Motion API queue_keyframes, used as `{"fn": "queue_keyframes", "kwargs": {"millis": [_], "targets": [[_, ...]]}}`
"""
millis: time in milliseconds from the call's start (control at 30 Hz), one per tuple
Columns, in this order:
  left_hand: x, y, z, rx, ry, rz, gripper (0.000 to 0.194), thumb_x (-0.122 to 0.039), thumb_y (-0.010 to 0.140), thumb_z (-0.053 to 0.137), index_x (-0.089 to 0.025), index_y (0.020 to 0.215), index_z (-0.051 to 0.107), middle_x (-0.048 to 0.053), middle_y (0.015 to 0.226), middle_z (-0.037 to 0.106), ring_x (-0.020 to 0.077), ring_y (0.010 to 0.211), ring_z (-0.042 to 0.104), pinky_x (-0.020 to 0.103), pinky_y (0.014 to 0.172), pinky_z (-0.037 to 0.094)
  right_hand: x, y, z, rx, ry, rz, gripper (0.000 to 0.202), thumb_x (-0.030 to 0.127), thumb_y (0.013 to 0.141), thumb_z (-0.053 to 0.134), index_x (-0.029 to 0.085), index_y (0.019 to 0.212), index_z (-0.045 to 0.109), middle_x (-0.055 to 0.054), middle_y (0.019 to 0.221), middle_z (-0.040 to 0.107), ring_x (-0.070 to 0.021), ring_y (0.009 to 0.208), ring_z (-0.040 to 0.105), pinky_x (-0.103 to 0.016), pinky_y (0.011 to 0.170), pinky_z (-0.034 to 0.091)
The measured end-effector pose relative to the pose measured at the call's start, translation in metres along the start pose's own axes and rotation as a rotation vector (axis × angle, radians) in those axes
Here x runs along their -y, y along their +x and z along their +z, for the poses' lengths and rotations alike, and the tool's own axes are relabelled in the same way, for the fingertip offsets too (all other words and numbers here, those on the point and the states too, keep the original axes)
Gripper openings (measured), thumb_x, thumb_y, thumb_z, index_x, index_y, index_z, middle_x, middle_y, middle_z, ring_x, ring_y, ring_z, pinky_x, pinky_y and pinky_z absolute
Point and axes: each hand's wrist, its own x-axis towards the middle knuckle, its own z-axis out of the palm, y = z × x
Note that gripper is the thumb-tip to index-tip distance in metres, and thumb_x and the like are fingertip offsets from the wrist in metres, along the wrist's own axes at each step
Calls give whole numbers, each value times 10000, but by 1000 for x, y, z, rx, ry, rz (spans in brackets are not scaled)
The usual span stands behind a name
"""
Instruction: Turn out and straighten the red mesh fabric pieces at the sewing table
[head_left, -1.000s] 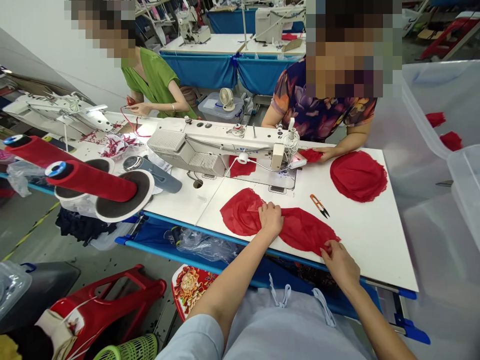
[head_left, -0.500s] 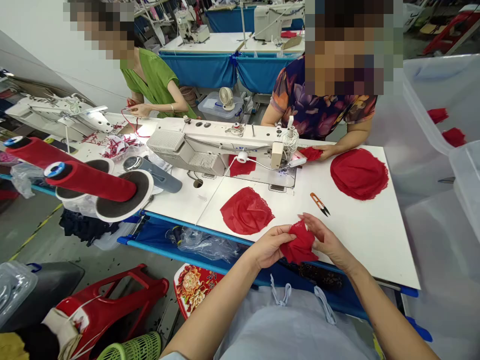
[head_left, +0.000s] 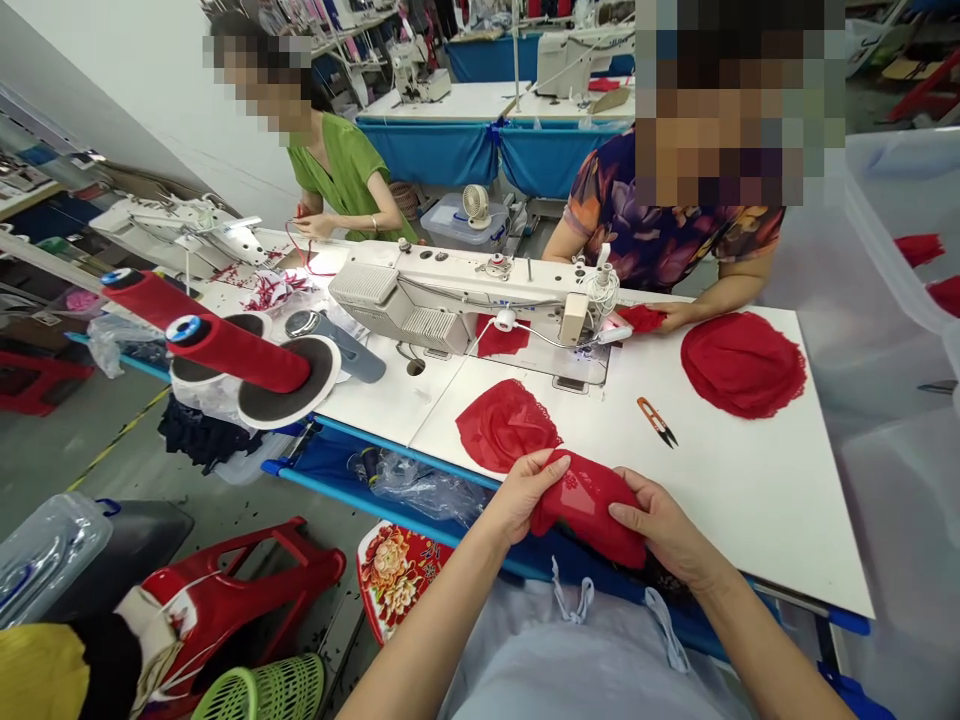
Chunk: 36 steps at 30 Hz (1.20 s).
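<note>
A piece of red sheer fabric (head_left: 589, 505) is stretched between my two hands, just over the front edge of the white table. My left hand (head_left: 523, 495) pinches its left end, thumb on top. At its right end my right hand (head_left: 660, 525) grips it between thumb and fingers. Behind my left hand lies a red lace-edged fabric piece (head_left: 504, 425) on the tabletop. Thread snips (head_left: 657, 421) with orange handles rest beyond my right hand. Farther right sits a round stack of red fabric pieces (head_left: 742, 365).
A white sewing machine (head_left: 465, 290) stands mid-table, with a co-worker's hand (head_left: 679, 316) holding red cloth beside its needle end. Red thread cones (head_left: 247, 355) and a grey bottle (head_left: 349, 350) are at left. A second person in green (head_left: 341, 175) sits behind. Translucent bins (head_left: 892, 330) stand at right.
The bunched red fabric is now spread out between my hands, and my right hand has closed on its right end. The view has shifted slightly left.
</note>
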Motion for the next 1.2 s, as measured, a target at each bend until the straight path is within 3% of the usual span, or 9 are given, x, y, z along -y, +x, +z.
{"fn": "queue_keyframes", "kwargs": {"millis": [367, 533, 667, 767, 867, 933, 1033, 1100, 1200], "targets": [[-7, 0, 0, -66, 66, 84, 315, -435, 665, 745, -141, 672, 634, 18, 626, 653, 103, 549, 567, 201, 570, 446, -11, 1, 13, -72, -204, 54, 439, 481, 641, 762, 152, 923, 689, -11, 712, 654, -164, 610, 556, -290, 573, 450], [4, 9, -5, -174, -48, 134, 314, -420, 617, 779, -144, 668, 638, 28, 628, 660, 126, 568, 581, 233, 609, 459, -18, 3, 30, -48, -292, 37, 383, 527, 691, 703, 158, 753, 619, 35, 560, 514, -113, 513, 428, -246, 491, 351], [21, 21, -9, -313, -292, 27, 293, -334, 547, 825, -141, 646, 627, 23, 570, 641, 126, 522, 562, 248, 596, 455, -31, 5, 42, 16, -310, -16, 417, 546, 695, 690, 174, 641, 509, 68, 526, 363, -77, 491, 286, -225, 459, 248], [28, 25, -13, -333, -332, -53, 239, -275, 584, 804, -131, 629, 619, 27, 534, 621, 129, 505, 556, 262, 612, 459, -37, 6, 45, 49, -287, -14, 401, 543, 711, 681, 161, 718, 559, 64, 548, 381, -75, 499, 285, -223, 466, 235], [27, 21, -22, -220, -327, -91, 233, -294, 637, 778, -113, 698, 646, 56, 605, 654, 148, 556, 587, 284, 667, 468, -29, 4, 45, 2, -190, 18, 391, 517, 700, 709, 151, 799, 613, 47, 571, 486, -81, 497, 358, -222, 479, 284], [26, 12, -29, -38, -303, -175, 344, -405, 650, 767, -108, 794, 669, 81, 717, 689, 170, 647, 622, 293, 713, 468, -16, 4, 45, -56, -79, 26, 381, 495, 686, 733, 155, 831, 639, 19, 634, 586, -110, 548, 466, -240, 546, 381], [28, -5, -33, 201, -174, -282, 526, -491, 512, 829, -100, 834, 685, 93, 783, 702, 174, 717, 635, 263, 737, 456, 3, 6, 42, -91, 14, 85, 343, 460, 678, 754, 155, 806, 664, -18, 691, 666, -153, 646, 574, -271, 656, 456], [30, -15, -28, 237, -90, -314, 499, -428, 483, 860, -99, 820, 695, 83, 765, 702, 153, 696, 632, 235, 725, 449, 10, 10, 36, -66, 47, 150, 295, 421, 691, 755, 152, 781, 673, -35, 709, 691, -158, 664, 604, -271, 672, 471], [27, -21, -13, 150, -117, -327, 364, -356, 607, 815, -114, 853, 698, 75, 793, 708, 136, 694, 637, 225, 723, 461, 10, 16, 22, -43, 168, 151, 302, 444, 722, 714, 167, 840, 688, -63, 816, 723, -195, 776, 652, -309, 760, 492]]}}
